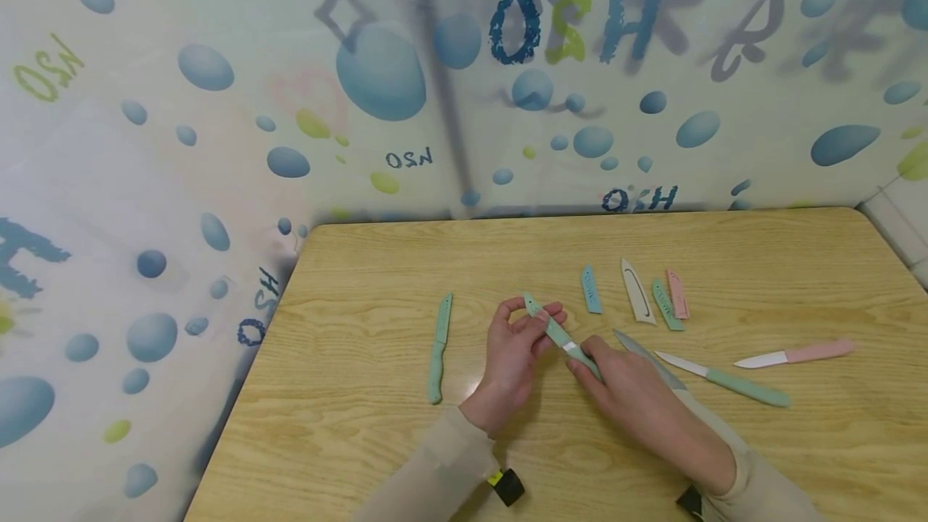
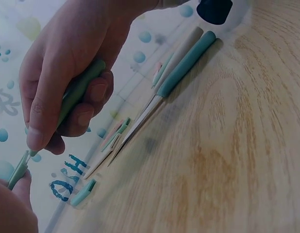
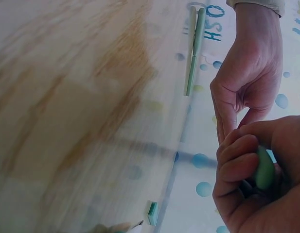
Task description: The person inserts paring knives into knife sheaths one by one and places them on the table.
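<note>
A green-handled knife (image 1: 589,362) is held slantwise above the table by both hands. My right hand (image 1: 627,393) grips its handle (image 3: 265,167), the fingers curled around it. With thumb and fingers, my left hand (image 1: 511,357) pinches the green sheath (image 1: 554,330) that covers most of the blade. A short strip of pale blade shows between sheath and handle. Left of the hands lies another green knife (image 1: 438,353) with its sheath on. Partly behind the right hand and forearm is a larger bare knife (image 1: 656,359) with a pale handle.
Farther back on the wooden table (image 1: 348,329) lie a blue sheath (image 1: 590,290), a white sheath (image 1: 638,292), a green sheath (image 1: 667,306) and a pink sheath (image 1: 677,294). To the right are a bare green-handled knife (image 1: 747,387) and a bare pink-handled knife (image 1: 819,351). A patterned curtain (image 1: 449,103) hangs behind.
</note>
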Demonstrator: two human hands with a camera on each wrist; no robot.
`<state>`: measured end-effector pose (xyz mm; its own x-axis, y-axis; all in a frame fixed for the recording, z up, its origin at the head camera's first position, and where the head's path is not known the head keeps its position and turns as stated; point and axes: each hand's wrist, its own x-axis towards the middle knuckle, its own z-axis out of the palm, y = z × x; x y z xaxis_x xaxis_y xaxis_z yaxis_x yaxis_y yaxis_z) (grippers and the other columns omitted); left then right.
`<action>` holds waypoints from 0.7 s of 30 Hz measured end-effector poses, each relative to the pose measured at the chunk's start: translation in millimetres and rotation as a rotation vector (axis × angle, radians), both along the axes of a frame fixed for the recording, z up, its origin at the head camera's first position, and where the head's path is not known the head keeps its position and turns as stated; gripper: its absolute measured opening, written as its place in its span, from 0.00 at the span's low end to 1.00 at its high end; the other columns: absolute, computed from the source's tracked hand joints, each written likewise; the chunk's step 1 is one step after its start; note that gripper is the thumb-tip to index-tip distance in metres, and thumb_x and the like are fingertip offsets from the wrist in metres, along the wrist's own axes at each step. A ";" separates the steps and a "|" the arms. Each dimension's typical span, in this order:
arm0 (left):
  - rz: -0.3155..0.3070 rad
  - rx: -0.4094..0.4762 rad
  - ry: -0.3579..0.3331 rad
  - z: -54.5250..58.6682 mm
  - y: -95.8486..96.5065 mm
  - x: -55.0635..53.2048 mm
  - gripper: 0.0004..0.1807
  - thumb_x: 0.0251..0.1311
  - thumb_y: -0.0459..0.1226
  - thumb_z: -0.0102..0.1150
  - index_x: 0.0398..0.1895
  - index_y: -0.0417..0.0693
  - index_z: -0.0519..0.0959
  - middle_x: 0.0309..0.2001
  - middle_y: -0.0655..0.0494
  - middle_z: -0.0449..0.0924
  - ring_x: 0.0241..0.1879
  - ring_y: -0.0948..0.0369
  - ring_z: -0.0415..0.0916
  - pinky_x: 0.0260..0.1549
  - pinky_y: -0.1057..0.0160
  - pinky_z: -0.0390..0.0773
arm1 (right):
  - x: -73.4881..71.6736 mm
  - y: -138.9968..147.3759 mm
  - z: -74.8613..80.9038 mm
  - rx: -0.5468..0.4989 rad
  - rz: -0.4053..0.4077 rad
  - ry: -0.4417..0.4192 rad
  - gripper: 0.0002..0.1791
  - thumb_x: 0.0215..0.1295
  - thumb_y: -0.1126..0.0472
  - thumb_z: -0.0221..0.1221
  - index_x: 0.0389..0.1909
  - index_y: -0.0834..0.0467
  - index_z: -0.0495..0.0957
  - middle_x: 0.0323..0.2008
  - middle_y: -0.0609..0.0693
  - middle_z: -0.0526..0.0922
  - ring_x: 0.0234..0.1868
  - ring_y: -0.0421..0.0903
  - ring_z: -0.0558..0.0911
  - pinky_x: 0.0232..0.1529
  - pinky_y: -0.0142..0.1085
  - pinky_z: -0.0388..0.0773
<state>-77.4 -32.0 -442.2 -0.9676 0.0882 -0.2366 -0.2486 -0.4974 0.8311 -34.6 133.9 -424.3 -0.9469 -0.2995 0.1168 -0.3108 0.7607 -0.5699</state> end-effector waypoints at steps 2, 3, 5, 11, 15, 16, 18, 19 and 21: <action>-0.003 -0.003 -0.001 -0.1 0.9 0.1 0.16 0.74 0.26 0.54 0.59 0.38 0.64 0.56 0.34 0.82 0.53 0.51 0.85 0.54 0.59 0.84 | 0.0 0.0 0.1 0.001 0.000 0.003 0.08 0.73 0.60 0.64 0.36 0.56 0.75 0.18 0.41 0.64 0.17 0.36 0.62 0.17 0.30 0.60; -0.001 0.000 -0.006 0.1 1.2 0.1 0.16 0.74 0.26 0.55 0.59 0.38 0.64 0.56 0.34 0.83 0.54 0.51 0.85 0.54 0.59 0.84 | -0.1 0.0 -0.2 0.002 0.001 0.006 0.08 0.73 0.60 0.64 0.35 0.56 0.75 0.18 0.41 0.64 0.17 0.36 0.62 0.16 0.30 0.60; 0.000 0.000 -0.010 -0.1 1.8 0.0 0.16 0.74 0.26 0.55 0.59 0.38 0.64 0.55 0.34 0.83 0.54 0.50 0.85 0.54 0.59 0.84 | -0.2 -0.1 -0.6 0.001 0.002 0.012 0.08 0.73 0.60 0.64 0.35 0.56 0.75 0.18 0.40 0.64 0.17 0.36 0.62 0.16 0.30 0.59; 0.000 0.009 -0.014 -0.1 2.4 0.4 0.16 0.74 0.26 0.55 0.58 0.39 0.64 0.55 0.35 0.83 0.54 0.50 0.85 0.54 0.59 0.84 | -0.8 -0.7 -2.7 0.001 0.004 0.027 0.09 0.73 0.60 0.64 0.35 0.56 0.75 0.18 0.40 0.64 0.17 0.35 0.61 0.16 0.30 0.59; -0.003 0.005 -0.005 0.3 3.7 1.5 0.16 0.74 0.26 0.55 0.58 0.38 0.64 0.55 0.34 0.83 0.53 0.51 0.85 0.54 0.59 0.84 | -1.2 -0.8 -2.5 -0.001 0.003 0.022 0.08 0.73 0.60 0.64 0.36 0.56 0.75 0.18 0.40 0.64 0.17 0.36 0.62 0.16 0.30 0.60; -0.006 0.001 0.000 0.4 3.9 1.8 0.16 0.74 0.26 0.55 0.59 0.38 0.64 0.55 0.34 0.83 0.53 0.51 0.85 0.54 0.59 0.84 | -1.3 -0.8 -2.2 -0.001 0.003 0.018 0.08 0.73 0.60 0.64 0.36 0.56 0.75 0.18 0.40 0.64 0.17 0.36 0.62 0.16 0.30 0.60; -0.010 -0.003 0.006 0.6 4.4 2.5 0.16 0.74 0.26 0.55 0.59 0.38 0.64 0.55 0.34 0.83 0.53 0.51 0.85 0.54 0.60 0.84 | -1.4 -0.9 -1.4 0.000 0.000 0.012 0.08 0.74 0.59 0.63 0.36 0.57 0.75 0.18 0.40 0.65 0.17 0.37 0.63 0.16 0.30 0.60; -0.011 -0.006 0.009 0.7 4.5 2.7 0.16 0.74 0.26 0.55 0.59 0.37 0.64 0.55 0.34 0.83 0.53 0.51 0.85 0.53 0.60 0.85 | -1.5 -0.8 -1.0 -0.002 0.000 0.010 0.08 0.74 0.59 0.63 0.36 0.57 0.75 0.18 0.40 0.65 0.17 0.37 0.63 0.16 0.30 0.60; -0.011 -0.008 0.011 0.9 4.5 3.1 0.16 0.74 0.26 0.54 0.60 0.37 0.64 0.54 0.34 0.83 0.53 0.51 0.85 0.53 0.60 0.84 | -1.5 -0.7 -0.2 0.000 -0.001 0.006 0.08 0.74 0.59 0.63 0.36 0.57 0.75 0.18 0.41 0.65 0.18 0.37 0.63 0.17 0.31 0.61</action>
<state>-74.3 -27.5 -441.2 -0.9690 0.0971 -0.2270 -0.2452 -0.4877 0.8379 -36.1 133.1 -424.6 -0.9464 -0.2990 0.1223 -0.3138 0.7608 -0.5681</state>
